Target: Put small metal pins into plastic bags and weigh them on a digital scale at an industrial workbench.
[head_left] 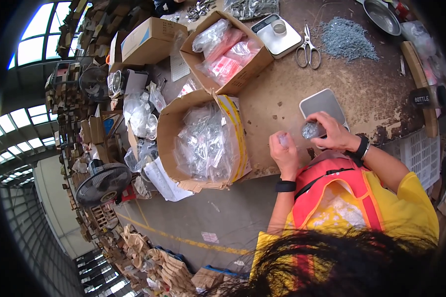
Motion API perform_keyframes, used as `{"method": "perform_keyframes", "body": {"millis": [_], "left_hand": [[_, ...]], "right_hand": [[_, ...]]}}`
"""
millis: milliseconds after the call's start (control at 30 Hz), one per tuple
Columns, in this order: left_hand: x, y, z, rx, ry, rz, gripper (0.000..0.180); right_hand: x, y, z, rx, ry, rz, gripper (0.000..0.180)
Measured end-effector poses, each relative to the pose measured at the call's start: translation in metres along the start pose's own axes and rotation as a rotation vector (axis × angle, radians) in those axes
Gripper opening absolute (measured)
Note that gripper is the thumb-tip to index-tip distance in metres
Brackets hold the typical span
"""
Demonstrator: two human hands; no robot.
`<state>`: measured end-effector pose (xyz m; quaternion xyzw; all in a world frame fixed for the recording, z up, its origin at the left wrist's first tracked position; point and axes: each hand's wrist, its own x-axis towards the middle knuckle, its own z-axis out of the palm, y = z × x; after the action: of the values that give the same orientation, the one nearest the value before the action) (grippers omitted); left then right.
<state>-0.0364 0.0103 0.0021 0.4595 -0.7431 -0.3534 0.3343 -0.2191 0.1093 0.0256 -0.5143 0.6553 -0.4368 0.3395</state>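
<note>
My right hand grips a small cup, tilted toward my left hand, with grey metal pieces showing inside; they look like small screws. Pinched in my left hand is a small clear plastic bag, mostly hidden by the fingers. The cup and bag are a short way apart. Just beyond my right hand lies a flat scale with a grey top, partly covered by that hand. To the left of my left hand stands an open cardboard box holding many clear bags with metal parts.
Farther back, another open box holds clear and red bags. Scissors lie near a second scale bearing a small metal cup. A heap of grey screws and a metal bowl are at the back right.
</note>
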Motion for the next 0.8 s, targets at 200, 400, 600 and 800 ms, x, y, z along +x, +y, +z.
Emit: {"method": "perform_keyframes", "body": {"millis": [200,400,600,800], "left_hand": [[-0.001,-0.011,-0.003,-0.010,-0.021,-0.074,0.013],[-0.004,-0.020,-0.002,-0.007,-0.016,-0.109,0.013],[-0.004,-0.023,-0.002,0.018,-0.008,-0.112,0.013],[-0.006,-0.025,-0.004,0.007,-0.019,-0.147,0.013]], "right_hand": [[-0.013,0.069,-0.019,-0.336,0.171,-0.051,0.059],[-0.014,0.055,-0.028,-0.351,0.256,-0.083,0.048],[0.004,0.045,-0.022,-0.523,0.267,-0.110,0.023],[0.002,0.064,-0.017,-0.570,0.223,-0.172,0.021]]}}
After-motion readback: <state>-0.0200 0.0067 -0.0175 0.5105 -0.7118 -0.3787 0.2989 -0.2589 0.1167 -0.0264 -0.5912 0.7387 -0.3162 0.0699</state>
